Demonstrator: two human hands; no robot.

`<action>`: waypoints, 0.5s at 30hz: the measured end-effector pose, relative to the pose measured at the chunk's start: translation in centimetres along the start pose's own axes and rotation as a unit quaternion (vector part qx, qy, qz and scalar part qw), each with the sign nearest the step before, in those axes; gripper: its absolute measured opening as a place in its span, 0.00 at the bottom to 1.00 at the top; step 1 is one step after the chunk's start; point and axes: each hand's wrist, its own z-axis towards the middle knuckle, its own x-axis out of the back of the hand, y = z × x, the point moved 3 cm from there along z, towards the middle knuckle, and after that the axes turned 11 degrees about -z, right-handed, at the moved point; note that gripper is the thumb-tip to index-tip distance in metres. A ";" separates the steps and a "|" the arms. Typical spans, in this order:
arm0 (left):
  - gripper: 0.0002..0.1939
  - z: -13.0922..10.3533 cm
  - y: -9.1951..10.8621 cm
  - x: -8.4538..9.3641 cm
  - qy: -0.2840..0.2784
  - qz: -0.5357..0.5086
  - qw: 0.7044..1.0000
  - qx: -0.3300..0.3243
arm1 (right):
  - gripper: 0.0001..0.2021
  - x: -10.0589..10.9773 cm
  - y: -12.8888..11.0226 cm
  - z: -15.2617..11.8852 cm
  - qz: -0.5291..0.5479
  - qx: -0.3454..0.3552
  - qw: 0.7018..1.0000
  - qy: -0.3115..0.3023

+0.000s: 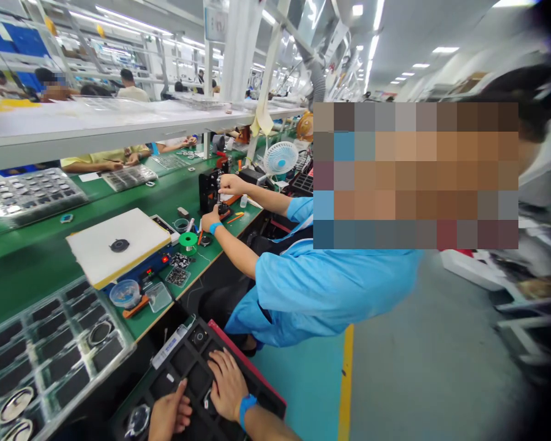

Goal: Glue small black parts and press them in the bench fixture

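Observation:
Low in the head view lies a black foam tray (156, 387) with square compartments, some holding small parts. My right hand (228, 384), a blue band (247, 409) at its wrist, rests palm down over the tray with fingers spread. Beside it, my left hand (169, 411) is over the tray's near part, fingers partly curled and thumb up; no object shows in it. A watch-like round piece (138, 420) sits left of my left hand. A small white part (207, 399) lies by my right palm.
A clear compartment tray (85, 384) with metal rings stands at left. Behind it is a white-topped device (123, 236), near a green spool (188, 242) and small parts boxes (178, 277). A co-worker in blue (330, 294) sits right, hands at a black fixture (209, 193).

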 end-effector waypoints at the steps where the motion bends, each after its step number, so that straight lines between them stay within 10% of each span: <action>1: 0.39 0.1 -0.1 0.1 -0.001 0.001 1.000 0.002 | 0.27 0.0 0.0 0.0 -0.001 0.000 1.000 0.001; 15: 0.42 0.4 -0.6 0.2 0.005 -0.008 1.000 0.009 | 0.26 -0.3 0.0 -0.2 0.000 -0.001 1.000 0.000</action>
